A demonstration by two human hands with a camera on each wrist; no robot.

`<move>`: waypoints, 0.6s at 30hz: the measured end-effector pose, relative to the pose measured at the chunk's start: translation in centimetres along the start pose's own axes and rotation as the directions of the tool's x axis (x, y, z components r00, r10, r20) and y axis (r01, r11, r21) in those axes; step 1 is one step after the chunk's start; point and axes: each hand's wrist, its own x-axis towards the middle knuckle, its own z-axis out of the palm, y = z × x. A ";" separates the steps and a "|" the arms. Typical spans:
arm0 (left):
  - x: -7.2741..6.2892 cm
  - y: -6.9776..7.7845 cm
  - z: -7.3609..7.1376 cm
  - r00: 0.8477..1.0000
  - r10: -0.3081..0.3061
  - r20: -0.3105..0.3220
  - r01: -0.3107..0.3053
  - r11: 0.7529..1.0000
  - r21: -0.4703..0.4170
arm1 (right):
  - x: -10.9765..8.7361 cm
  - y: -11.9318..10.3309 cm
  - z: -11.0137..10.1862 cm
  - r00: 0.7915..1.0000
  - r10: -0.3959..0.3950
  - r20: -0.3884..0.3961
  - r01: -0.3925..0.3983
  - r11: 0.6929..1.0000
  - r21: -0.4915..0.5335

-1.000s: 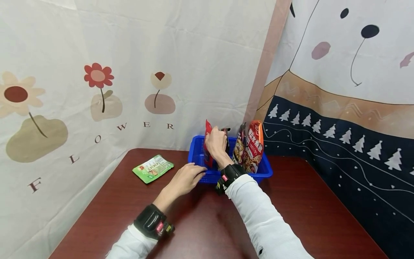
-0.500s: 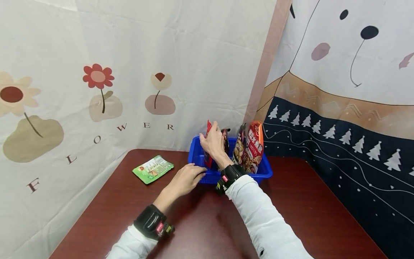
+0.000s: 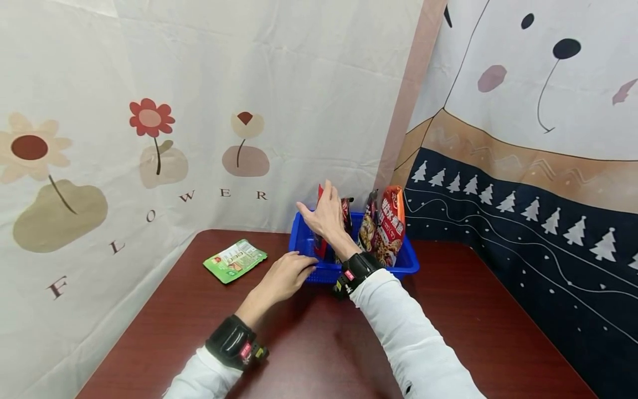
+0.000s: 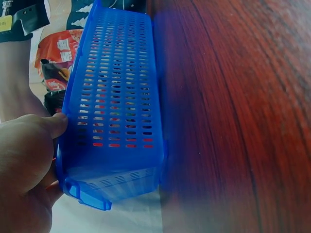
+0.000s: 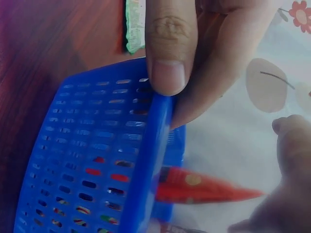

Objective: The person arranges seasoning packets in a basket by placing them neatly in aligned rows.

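Note:
My left hand (image 3: 289, 275) grips the near left rim of a blue plastic basket (image 3: 324, 275). In the left wrist view its thumb lies on the outside of the perforated wall (image 4: 114, 111), and the other fingers go behind the rim. Above the basket, my right hand (image 3: 327, 217) is spread with thumb and fingers apart, holding nothing. Just beside and below it stands a red packet (image 5: 204, 188), partly hidden by that hand in the head view. Whether they touch, I cannot tell. A dark packet (image 3: 346, 213) stands right of the hand.
At the basket's right end, a dark food bag (image 3: 368, 226) and a red-orange food bag (image 3: 392, 226) stand upright. A green pouch (image 3: 235, 260) lies flat on the brown table (image 3: 319, 343), left of the basket. A printed curtain (image 3: 319, 111) hangs close behind.
My right hand has let go of the red packet's top and spread its fingers, shifting slightly left. The packet stays upright in the basket. My left hand keeps its place on the rim.

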 end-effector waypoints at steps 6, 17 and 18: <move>0.0 0.0 0.0 1.000 -0.004 -0.004 0.004 1.000 0.009 | -0.9 -0.9 -1.3 0.997 -0.073 -0.017 0.073 0.997 -0.008; -0.2 -0.3 0.2 1.000 0.000 -0.014 0.000 1.000 0.007 | -4.1 -1.8 -4.3 0.955 -0.292 -0.061 0.295 0.955 0.043; -0.2 -0.4 0.2 1.000 -0.006 -0.008 0.006 1.000 -0.010 | -4.5 -1.7 -4.5 0.948 -0.313 -0.054 0.316 0.947 0.056</move>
